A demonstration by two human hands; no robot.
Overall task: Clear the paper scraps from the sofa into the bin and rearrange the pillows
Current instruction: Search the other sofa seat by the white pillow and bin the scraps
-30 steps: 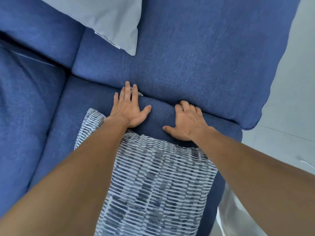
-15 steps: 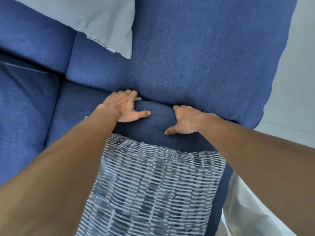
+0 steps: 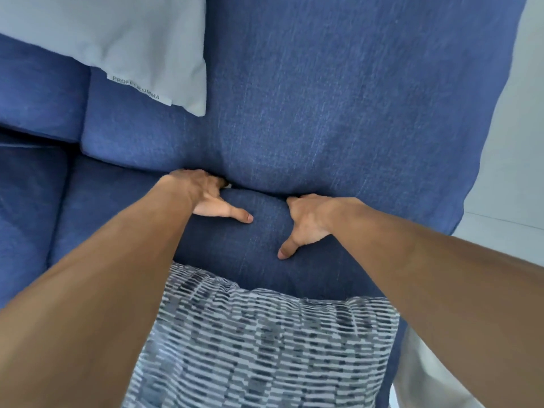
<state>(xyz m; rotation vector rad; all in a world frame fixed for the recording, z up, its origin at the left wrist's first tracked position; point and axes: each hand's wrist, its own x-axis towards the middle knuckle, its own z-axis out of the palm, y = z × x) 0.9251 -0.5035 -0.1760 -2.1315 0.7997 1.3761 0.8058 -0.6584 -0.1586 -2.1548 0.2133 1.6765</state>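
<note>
My left hand (image 3: 206,195) and my right hand (image 3: 309,219) are side by side at the rear edge of the blue seat cushion (image 3: 235,257). On each, the fingers curl down into the gap under the back cushion (image 3: 323,113) and are hidden there. Both thumbs lie on top of the seat cushion, so each hand grips its edge. A small pale paper scrap (image 3: 229,186) peeks out of the gap beside my left fingers. A grey-and-white patterned pillow (image 3: 265,348) lies on the seat below my forearms. A plain light-grey pillow (image 3: 117,39) leans at the upper left.
The sofa continues to the left with another seat cushion (image 3: 26,216). Pale floor (image 3: 515,172) shows past the sofa's right end. Light fabric (image 3: 426,378) hangs at the lower right corner.
Both hands lay flat on the seat cushion a second ago. They slid forward, and their fingers now reach down into the gap behind it. The view moved closer.
</note>
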